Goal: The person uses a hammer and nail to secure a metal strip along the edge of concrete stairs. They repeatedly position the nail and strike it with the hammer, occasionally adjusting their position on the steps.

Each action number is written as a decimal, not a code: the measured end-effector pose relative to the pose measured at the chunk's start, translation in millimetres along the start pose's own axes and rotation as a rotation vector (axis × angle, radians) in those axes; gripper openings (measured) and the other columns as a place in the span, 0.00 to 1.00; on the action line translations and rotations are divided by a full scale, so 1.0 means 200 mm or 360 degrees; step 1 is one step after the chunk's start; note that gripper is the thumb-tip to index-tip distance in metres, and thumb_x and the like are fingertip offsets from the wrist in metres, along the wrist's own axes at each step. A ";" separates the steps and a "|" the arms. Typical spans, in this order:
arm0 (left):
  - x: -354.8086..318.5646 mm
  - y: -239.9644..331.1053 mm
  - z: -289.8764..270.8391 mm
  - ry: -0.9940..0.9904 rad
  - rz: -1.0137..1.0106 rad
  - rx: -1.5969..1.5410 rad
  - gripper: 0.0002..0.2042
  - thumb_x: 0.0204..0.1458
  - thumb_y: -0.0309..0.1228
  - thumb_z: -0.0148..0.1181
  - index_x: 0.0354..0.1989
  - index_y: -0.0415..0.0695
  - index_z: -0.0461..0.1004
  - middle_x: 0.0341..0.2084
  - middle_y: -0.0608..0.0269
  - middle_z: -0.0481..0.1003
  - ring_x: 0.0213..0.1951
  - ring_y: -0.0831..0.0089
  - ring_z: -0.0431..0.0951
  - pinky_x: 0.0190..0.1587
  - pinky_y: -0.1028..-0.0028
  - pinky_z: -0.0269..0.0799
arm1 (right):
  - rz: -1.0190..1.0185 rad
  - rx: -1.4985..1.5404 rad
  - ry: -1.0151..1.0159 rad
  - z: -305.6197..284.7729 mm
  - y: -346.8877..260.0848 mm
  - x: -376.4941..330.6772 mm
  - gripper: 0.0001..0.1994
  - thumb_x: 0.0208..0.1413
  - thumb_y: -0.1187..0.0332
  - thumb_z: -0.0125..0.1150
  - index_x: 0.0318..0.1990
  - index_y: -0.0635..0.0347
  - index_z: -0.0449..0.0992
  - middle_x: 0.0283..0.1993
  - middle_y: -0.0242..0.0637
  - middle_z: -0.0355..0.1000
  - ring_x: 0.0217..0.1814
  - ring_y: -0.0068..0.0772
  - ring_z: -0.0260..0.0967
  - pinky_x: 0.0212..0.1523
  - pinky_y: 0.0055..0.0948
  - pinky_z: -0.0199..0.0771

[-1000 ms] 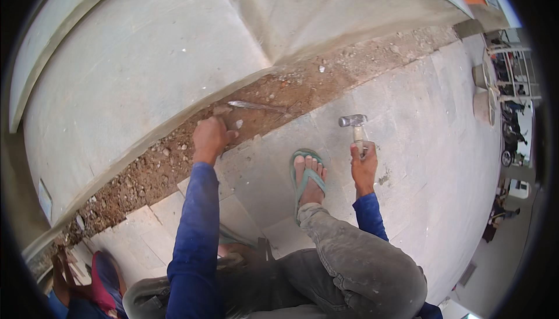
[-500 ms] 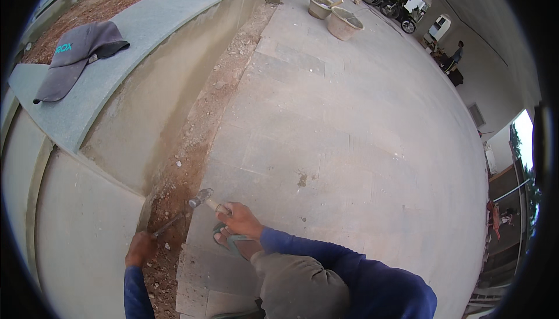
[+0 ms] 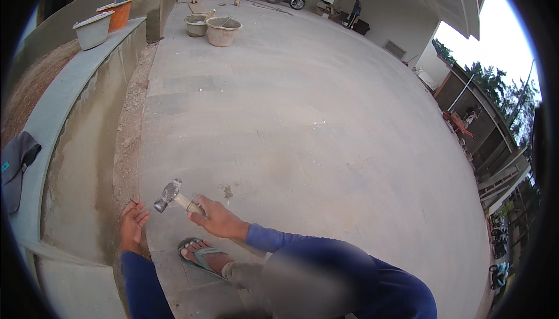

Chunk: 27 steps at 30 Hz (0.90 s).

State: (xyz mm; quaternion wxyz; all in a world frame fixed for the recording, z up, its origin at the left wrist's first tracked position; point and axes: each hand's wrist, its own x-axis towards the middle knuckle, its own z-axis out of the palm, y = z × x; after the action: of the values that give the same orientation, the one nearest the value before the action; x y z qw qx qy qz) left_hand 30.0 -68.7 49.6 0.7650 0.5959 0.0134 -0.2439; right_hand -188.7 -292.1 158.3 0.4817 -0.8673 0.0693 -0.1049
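Lower left of frame: right hand [image 3: 218,219] grips the hammer [image 3: 174,195] raised to strike; left hand [image 3: 133,226], loosely curled and seemingly empty, rests by the rubble strip [image 3: 129,144].

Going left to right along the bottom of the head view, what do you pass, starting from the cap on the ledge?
Grey cap → left hand → hammer → right hand → blue sleeve. The sandalled foot sits below the hammer and right hand, so its place in the order is unclear.
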 end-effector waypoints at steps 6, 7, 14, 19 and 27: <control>0.10 -0.01 0.28 -0.0257 0.0066 0.0730 0.11 0.62 0.37 0.58 0.42 0.40 0.78 0.29 0.62 0.79 0.24 0.73 0.79 0.27 0.76 0.75 | -0.0103 -0.0058 0.0372 -0.18 -0.05 0.00 0.20 0.65 0.54 0.57 0.51 0.64 0.66 0.28 0.41 0.69 0.25 0.30 0.69 0.30 0.33 0.71; 0.10 -0.01 0.28 -0.0236 0.0037 0.0804 0.12 0.62 0.37 0.59 0.39 0.40 0.79 0.27 0.62 0.79 0.24 0.75 0.78 0.26 0.76 0.75 | -0.0006 0.0141 0.0257 -0.22 -0.14 0.00 0.22 0.65 0.54 0.57 0.52 0.65 0.65 0.28 0.41 0.70 0.24 0.32 0.70 0.28 0.34 0.71; 0.13 0.02 0.25 -0.0226 0.0414 0.1141 0.11 0.59 0.32 0.60 0.34 0.34 0.80 0.22 0.65 0.76 0.23 0.77 0.77 0.26 0.75 0.75 | 0.0371 0.0548 -0.0192 -0.19 -0.20 -0.09 0.26 0.65 0.50 0.57 0.58 0.62 0.61 0.26 0.37 0.69 0.19 0.25 0.66 0.19 0.29 0.68; 0.03 0.08 0.17 -0.0308 0.0411 0.1134 0.14 0.55 0.21 0.58 0.50 0.33 0.74 0.23 0.60 0.78 0.25 0.75 0.79 0.28 0.74 0.76 | 0.0410 0.0287 -0.0214 0.05 0.17 -0.17 0.27 0.64 0.50 0.58 0.59 0.61 0.61 0.27 0.39 0.70 0.21 0.29 0.68 0.23 0.33 0.70; -0.13 0.11 -0.10 -0.0330 0.0076 0.1401 0.11 0.53 0.16 0.53 0.44 0.35 0.73 0.24 0.58 0.79 0.25 0.74 0.80 0.27 0.73 0.74 | 0.0723 0.0368 -0.0409 0.20 0.40 -0.25 0.27 0.61 0.56 0.61 0.60 0.64 0.62 0.34 0.46 0.73 0.28 0.33 0.73 0.29 0.36 0.72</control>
State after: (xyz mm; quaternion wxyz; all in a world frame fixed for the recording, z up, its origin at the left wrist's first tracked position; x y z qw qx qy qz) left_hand 20.5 -37.9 72.1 0.4415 0.8371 -0.1820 -0.2670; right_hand -228.7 -289.9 63.9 0.5934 -0.7750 0.1879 0.1092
